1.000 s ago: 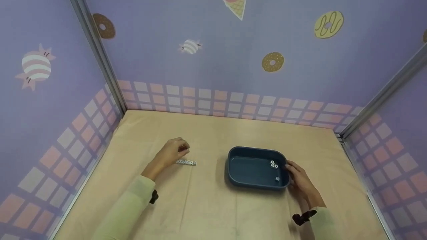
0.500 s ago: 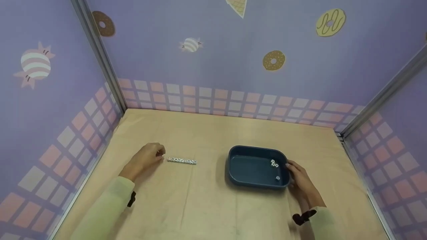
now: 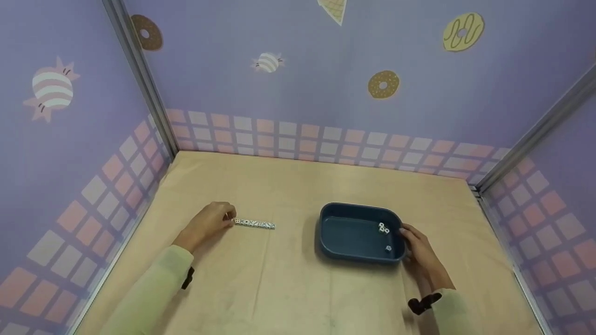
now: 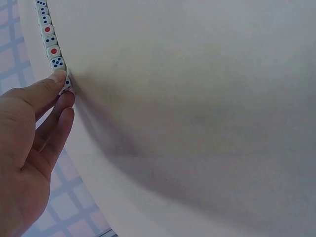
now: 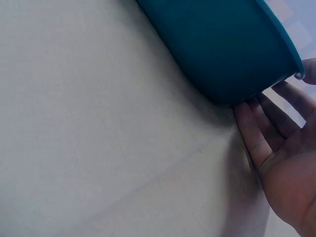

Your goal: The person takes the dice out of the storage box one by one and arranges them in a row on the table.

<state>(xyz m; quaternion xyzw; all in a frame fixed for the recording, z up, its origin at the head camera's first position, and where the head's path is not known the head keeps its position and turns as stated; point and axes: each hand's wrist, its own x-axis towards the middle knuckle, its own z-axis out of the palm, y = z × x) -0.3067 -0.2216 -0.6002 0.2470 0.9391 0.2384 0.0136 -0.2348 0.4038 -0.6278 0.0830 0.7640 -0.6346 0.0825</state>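
A straight row of white dice (image 3: 255, 224) lies on the cloth left of the middle, some of its upper faces showing blue or red pips in the left wrist view. At the row's left end, my left hand (image 3: 207, 227) pinches a single die (image 4: 67, 84) between thumb and fingers, up against the end die or very close to it. My right hand (image 3: 424, 255) grips the right end of a dark blue rectangular box (image 3: 349, 237), thumb at the rim and fingers against its underside and wall. Three dice (image 3: 383, 228) cluster inside the box, with another die (image 3: 389, 248) apart, nearer the front.
A beige cloth (image 3: 293, 288) with faint creases covers the table. Purple patterned panels (image 3: 307, 70) stand at the back and on both sides, joined by metal posts (image 3: 144, 79) at the corners. Black bands (image 3: 423, 304) sit on both wrists.
My left hand moved left from over the row to beyond its left end, carrying a die, then slightly right, bringing the die up to the row. The right hand and box stay put.
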